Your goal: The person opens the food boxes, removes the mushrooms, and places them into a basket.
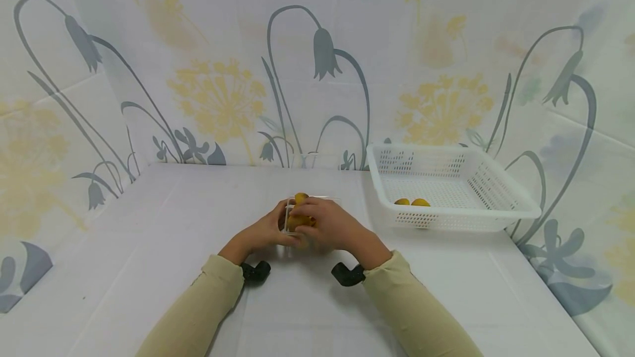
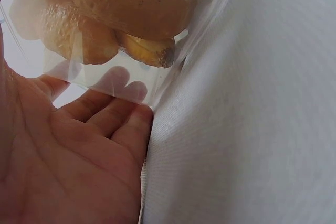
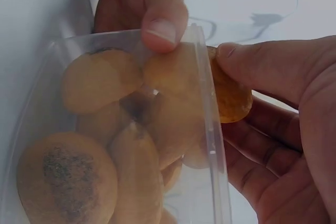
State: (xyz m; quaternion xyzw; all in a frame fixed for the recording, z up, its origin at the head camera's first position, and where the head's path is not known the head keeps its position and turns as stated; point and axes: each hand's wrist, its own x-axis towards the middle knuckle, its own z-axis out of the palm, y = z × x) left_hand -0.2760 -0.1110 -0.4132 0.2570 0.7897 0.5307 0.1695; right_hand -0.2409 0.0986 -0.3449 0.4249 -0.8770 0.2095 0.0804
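Note:
My left hand holds a clear plastic box, its thumb over the rim in the right wrist view and its fingers under the wall in the left wrist view. Several golden-brown, bun-like pieces lie inside; one bun has a patch of dark specks. At the box's open side, my right hand pinches a yellow-brown bun-like piece between thumb and fingers. Part of that piece is hidden behind the box wall. Another yellowish piece shows above my fingers in the head view.
A white perforated plastic basket stands at the right, with two yellow-brown pieces near its front wall. A white cloth covers the table. Behind it hangs a flower-patterned curtain. Faint clear plastic edges show behind my right hand.

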